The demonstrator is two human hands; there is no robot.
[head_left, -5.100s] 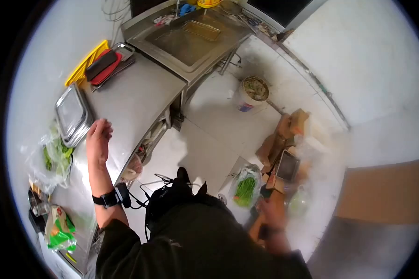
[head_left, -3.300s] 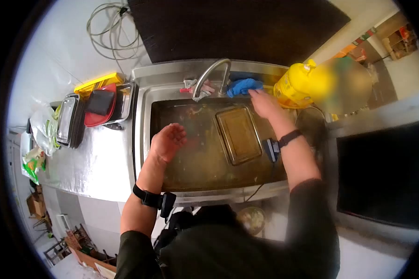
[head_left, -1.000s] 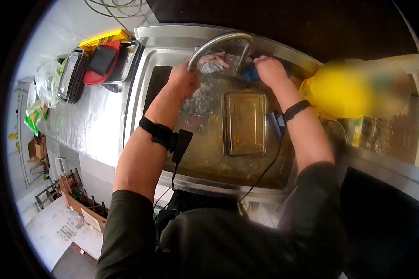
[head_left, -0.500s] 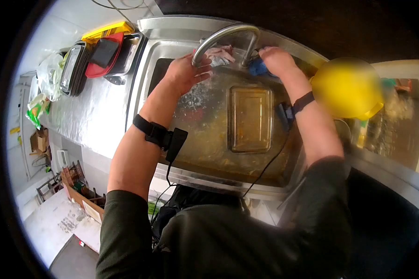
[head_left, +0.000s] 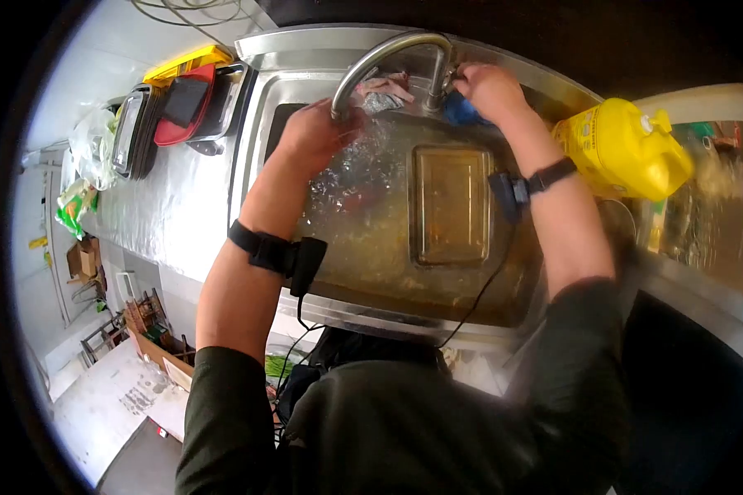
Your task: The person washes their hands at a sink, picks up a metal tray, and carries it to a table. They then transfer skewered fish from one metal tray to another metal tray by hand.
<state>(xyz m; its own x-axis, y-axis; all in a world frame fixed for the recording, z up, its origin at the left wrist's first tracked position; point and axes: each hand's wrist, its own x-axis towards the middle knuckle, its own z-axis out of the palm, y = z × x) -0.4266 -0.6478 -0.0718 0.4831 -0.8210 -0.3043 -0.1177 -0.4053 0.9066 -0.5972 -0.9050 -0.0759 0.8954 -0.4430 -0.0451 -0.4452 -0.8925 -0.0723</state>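
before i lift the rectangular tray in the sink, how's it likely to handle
The rectangular tray is probably slippery, since it sits in murky water. Its straight, even edges suggest it's stiff. Its raised rim could trap water, perhaps making it heavier and apt to slop if tilted.

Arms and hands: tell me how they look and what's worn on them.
The left hand and right hand are ungloved. The left forearm strap and right forearm strap are black, each bearing a dark, boxy device with a thin dark cable. Both sleeves are dark green.
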